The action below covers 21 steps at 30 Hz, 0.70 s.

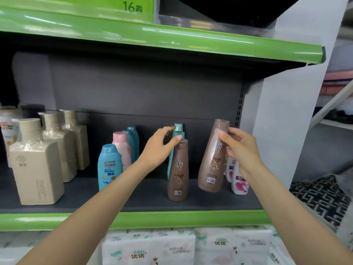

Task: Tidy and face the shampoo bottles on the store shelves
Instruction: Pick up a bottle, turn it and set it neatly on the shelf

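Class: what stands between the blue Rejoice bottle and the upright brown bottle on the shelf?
Only the left hand and forearm cross there; behind, bare dark shelf, in the head view.

two bare forearms come into view from the bottom edge, one on each side, with no sleeve, watch, band or ring showing on either. the left hand (159,148) and the right hand (241,148) wear no gloves. the fingers (224,137) are slim, and the nails are short and plain, with no polish visible.
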Available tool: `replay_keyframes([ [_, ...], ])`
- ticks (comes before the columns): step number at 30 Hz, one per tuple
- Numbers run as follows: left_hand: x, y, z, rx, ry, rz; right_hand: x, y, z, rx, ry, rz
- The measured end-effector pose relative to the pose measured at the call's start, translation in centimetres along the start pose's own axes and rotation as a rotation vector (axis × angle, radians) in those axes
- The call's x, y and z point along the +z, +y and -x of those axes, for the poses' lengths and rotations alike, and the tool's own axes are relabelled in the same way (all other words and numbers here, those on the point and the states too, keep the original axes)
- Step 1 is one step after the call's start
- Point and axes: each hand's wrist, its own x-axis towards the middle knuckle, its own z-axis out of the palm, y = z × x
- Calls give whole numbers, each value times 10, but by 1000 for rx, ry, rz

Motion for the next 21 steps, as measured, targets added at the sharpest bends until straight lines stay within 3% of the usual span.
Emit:
replay_keyframes([
  [9,-4,-19,-55,-83,-157,-180,27,63,-85,60,-116,181],
  [15,-7,-24,-64,-16,-151,-291,53,92,-124,95,-193,259],
  [21,-5,-33,-67,35,-123,-255,72,106,-132,138,-326,174],
])
